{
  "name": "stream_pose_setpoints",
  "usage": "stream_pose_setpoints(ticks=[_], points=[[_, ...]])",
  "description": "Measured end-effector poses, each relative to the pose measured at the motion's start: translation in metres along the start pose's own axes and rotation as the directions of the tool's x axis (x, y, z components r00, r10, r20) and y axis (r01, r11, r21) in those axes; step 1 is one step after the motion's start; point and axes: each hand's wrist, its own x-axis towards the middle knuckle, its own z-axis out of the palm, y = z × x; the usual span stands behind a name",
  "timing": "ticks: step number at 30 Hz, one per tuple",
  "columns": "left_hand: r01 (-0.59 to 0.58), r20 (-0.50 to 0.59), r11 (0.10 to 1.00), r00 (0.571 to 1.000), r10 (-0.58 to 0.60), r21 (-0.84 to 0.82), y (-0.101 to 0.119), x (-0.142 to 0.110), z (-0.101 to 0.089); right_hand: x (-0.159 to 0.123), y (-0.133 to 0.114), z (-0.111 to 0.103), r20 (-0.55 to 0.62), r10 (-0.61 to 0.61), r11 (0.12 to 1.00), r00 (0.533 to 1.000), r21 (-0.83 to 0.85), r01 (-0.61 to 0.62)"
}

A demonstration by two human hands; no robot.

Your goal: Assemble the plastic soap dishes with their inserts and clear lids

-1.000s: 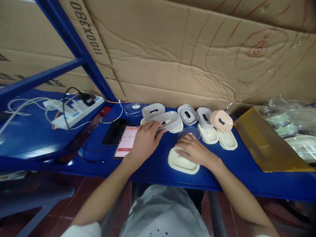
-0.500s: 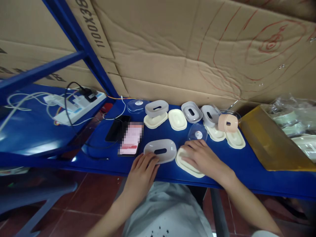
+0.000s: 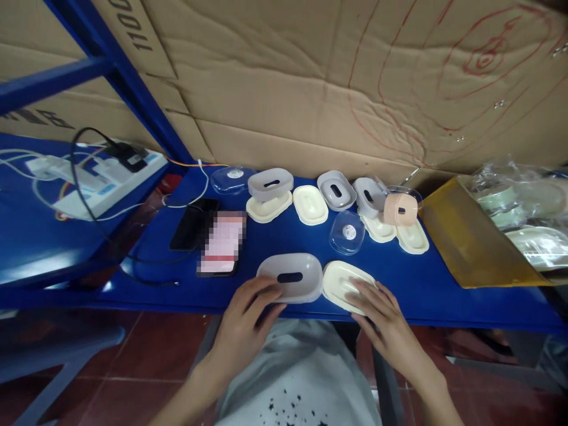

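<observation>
In front of me lies a grey oval plastic shell [image 3: 307, 283] with a dark slot in its middle. My left hand [image 3: 252, 310] has its fingers bent over the near left rim, with the thumb low on the outside. Just right of the shell, a cream oval plastic lid [image 3: 348, 275] rests on the table, apart from or barely touching it. My right hand [image 3: 381, 307] reaches over the lid's right part, fingers stretched and spread, the thumb near its front edge. Part of the lid is hidden under those fingers.
Along the back are grey shells [image 3: 270, 190], cream lids [image 3: 316, 216], clear covers [image 3: 339, 236] and a peach piece [image 3: 394, 216]. Two phones [image 3: 195, 216] lie left, beside a cabled power strip [image 3: 153, 168]. An open yellow-brown box [image 3: 470, 260] with wrapped parts stands right, before a cardboard wall [image 3: 284, 83].
My right hand has drawn back from the lid's far left edge to its right side, and its fingers have spread. My left hand stays at the grey shell. The camera view has shifted.
</observation>
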Motion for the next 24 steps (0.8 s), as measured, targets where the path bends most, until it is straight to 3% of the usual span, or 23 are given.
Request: stream_pose_setpoints(ticks=[2,4,7,9,14,24], points=[[0.008,-0.069,0.999,0.998,-0.012,-0.053,0.005,0.010,0.002,0.009,-0.002,0.005,0.006,-0.031,0.998,1.000,0.050,0.030],[-0.046,-0.071,0.998,0.997,0.042,-0.051,0.010,0.022,0.006,0.017,-0.001,0.008,-0.035,-0.034,0.994,0.999,0.101,0.038],[-0.183,0.028,0.982,0.982,0.184,-0.034,0.018,0.036,0.018,0.021,0.006,0.007,-0.199,0.000,0.994,0.980,0.109,0.023],[-0.247,0.099,0.968,0.963,0.249,-0.034,0.021,0.039,0.028,0.021,0.010,0.004,-0.246,-0.017,0.997,0.969,0.068,0.035],[-0.287,0.179,0.957,0.944,0.276,0.037,0.021,0.031,0.038,0.024,0.007,0.006,-0.097,-0.115,0.993,0.989,0.016,0.117],[-0.340,0.306,0.932,0.907,0.291,0.122,0.009,0.023,0.029,0.035,-0.003,0.013,-0.005,-0.225,0.974,0.974,0.041,0.225]])
